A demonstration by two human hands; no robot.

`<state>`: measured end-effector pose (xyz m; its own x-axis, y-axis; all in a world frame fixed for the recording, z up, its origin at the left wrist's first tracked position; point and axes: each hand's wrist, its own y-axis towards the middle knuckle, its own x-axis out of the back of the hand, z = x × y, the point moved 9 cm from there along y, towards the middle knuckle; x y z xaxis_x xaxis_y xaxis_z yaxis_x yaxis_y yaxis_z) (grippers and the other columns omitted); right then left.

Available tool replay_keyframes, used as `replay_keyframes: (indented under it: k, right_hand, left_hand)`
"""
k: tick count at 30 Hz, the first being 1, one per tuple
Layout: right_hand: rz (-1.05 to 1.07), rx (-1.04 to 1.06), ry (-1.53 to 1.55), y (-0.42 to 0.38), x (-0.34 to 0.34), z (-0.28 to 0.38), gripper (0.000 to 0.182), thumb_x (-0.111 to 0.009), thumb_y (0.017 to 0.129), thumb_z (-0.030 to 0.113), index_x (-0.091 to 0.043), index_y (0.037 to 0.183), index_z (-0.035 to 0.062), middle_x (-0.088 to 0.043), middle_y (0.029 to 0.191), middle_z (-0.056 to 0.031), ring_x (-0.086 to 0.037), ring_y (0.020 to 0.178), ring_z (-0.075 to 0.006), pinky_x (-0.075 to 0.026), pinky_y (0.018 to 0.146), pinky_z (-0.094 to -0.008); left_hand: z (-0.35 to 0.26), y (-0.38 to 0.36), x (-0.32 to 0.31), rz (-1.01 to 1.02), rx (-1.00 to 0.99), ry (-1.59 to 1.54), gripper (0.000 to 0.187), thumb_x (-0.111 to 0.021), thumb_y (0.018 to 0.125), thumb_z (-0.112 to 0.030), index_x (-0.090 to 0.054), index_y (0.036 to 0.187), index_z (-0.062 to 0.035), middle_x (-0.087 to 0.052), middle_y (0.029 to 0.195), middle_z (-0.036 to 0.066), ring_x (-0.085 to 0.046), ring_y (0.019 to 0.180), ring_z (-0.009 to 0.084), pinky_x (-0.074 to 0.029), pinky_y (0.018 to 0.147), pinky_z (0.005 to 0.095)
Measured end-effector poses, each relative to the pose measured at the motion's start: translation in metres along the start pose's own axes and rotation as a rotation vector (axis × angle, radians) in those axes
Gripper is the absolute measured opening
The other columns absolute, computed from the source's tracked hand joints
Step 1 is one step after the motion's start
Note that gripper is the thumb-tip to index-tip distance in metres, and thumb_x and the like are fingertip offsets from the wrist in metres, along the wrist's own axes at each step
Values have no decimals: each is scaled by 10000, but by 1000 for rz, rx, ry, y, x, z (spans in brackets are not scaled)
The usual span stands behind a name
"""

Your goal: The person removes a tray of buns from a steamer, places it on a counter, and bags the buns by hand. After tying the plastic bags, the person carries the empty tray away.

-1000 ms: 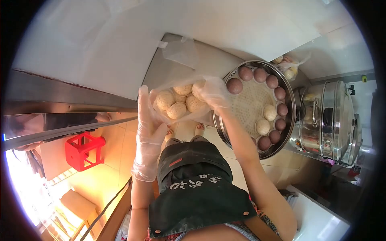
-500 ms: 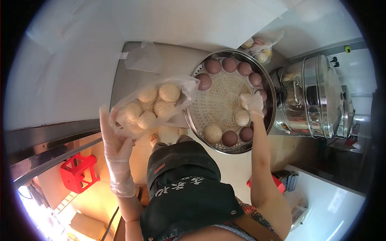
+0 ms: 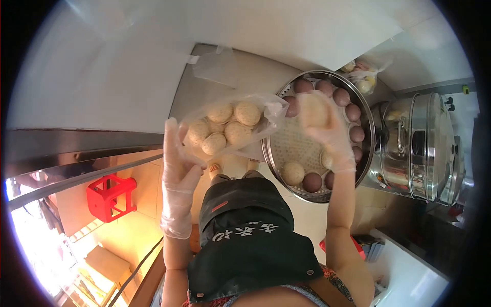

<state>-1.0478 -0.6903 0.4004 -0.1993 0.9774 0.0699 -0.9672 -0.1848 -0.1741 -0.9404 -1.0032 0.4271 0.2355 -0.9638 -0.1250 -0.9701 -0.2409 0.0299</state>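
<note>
My left hand (image 3: 178, 181), in a clear plastic glove, grips the near end of a clear plastic bag (image 3: 275, 111). Several pale speckled buns (image 3: 238, 133) are inside the bag. Its mouth points right, toward a round steamer tray (image 3: 291, 140). Over the tray, my gloved right hand (image 3: 335, 140) is closed on a pale bun (image 3: 313, 110), partly blurred by motion. Purple buns (image 3: 341, 96) line the tray's rim. One speckled bun (image 3: 293, 173) sits at its near left edge, and another is partly hidden by my right wrist.
Tall metal steamer pots (image 3: 409, 146) stand right of the tray. A bag of food (image 3: 366, 82) lies behind it, against the wall. On the metal counter (image 3: 189, 97) lies a clear plastic sheet (image 3: 217, 69). A red stool (image 3: 111, 198) is on the floor at left.
My right hand has lifted a pale bun from the tray's right side and moved it left and away from me, toward the bag. The whole view has shifted.
</note>
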Motion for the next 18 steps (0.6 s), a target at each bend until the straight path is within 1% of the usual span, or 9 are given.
replay_keyframes:
  k: [1, 4, 6, 9, 10, 12, 14, 17, 18]
  right_hand:
    - [195, -7, -15, 0, -47, 15, 817, -800, 688, 133, -439, 1419, 83, -602, 1233, -73, -579, 1118, -178, -474, 974, -323]
    - [500, 190, -634, 11, -158, 21, 794, -820, 669, 190, -467, 1367, 52, -551, 1301, -192, -544, 1207, -334, -446, 999, -388]
    - [484, 227, -756, 33, -197, -18, 809, -840, 655, 239, -472, 1351, 53, -544, 1273, -229, -529, 1178, -401, -442, 991, -434]
    - [448, 267, -1226, 50, -224, -85, 822, -834, 663, 244, -458, 1370, 59, -557, 1243, -214, -536, 1149, -392, -429, 996, -445]
    - [390, 369, -1120, 46, -222, -78, 782, -825, 675, 233, -478, 1354, 63, -564, 1233, -201, -543, 1139, -380, -439, 986, -433]
    - [275, 544, -905, 27, -195, -59, 703, -807, 699, 212, -516, 1322, 70, -579, 1212, -175, -557, 1118, -358, -458, 965, -409]
    - [27, 662, -969, 3, -142, 18, 553, -767, 752, 163, -573, 1263, 76, -593, 1206, -146, -577, 1107, -312, -472, 949, -393]
    - [-400, 174, -699, -15, 9, -25, 456, -756, 791, 257, -607, 1177, 67, -649, 1096, -146, -630, 1011, -351, -488, 904, -447]
    - [-468, 117, -952, -28, 57, -58, 512, -771, 772, 282, -591, 1199, 63, -640, 1116, -162, -630, 1028, -343, -504, 885, -440]
  left_hand:
    - [2, -1, 0, 28, 5, -4, 963, -389, 663, 206, -150, 1557, -62, -175, 1600, 187, -343, 1399, 257, -515, 685, 208]
    - [7, -4, -1, 72, 23, -13, 977, -390, 653, 201, -145, 1560, -67, -167, 1600, 194, -316, 1413, 256, -507, 682, 207]
    - [13, -8, -1, 86, 35, -37, 984, -402, 650, 190, -140, 1562, -69, -182, 1584, 232, -350, 1393, 242, -499, 676, 206]
    - [9, -9, -1, 84, 58, -49, 989, -416, 651, 174, -127, 1564, -71, -219, 1553, 281, -452, 1299, 206, -487, 671, 202]
    - [10, -9, 0, 79, 60, -37, 990, -416, 651, 172, -123, 1565, -72, -230, 1547, 288, -485, 1253, 191, -484, 671, 200]
    - [12, -8, 4, 75, 59, 0, 994, -413, 650, 169, -116, 1566, -77, -250, 1537, 293, -543, 1157, 163, -480, 670, 195]
    - [14, -6, 4, 73, 58, -6, 1000, -407, 647, 170, -113, 1568, -83, -258, 1533, 292, -580, 1054, 136, -476, 671, 192]
    - [11, -1, 1, 55, 53, -55, 1013, -396, 635, 175, -118, 1569, -100, -263, 1528, 298, -602, 903, 94, -474, 663, 187]
    - [11, 1, 0, 56, 47, -46, 1019, -391, 629, 178, -123, 1570, -110, -266, 1524, 303, -601, 857, 79, -475, 656, 185]
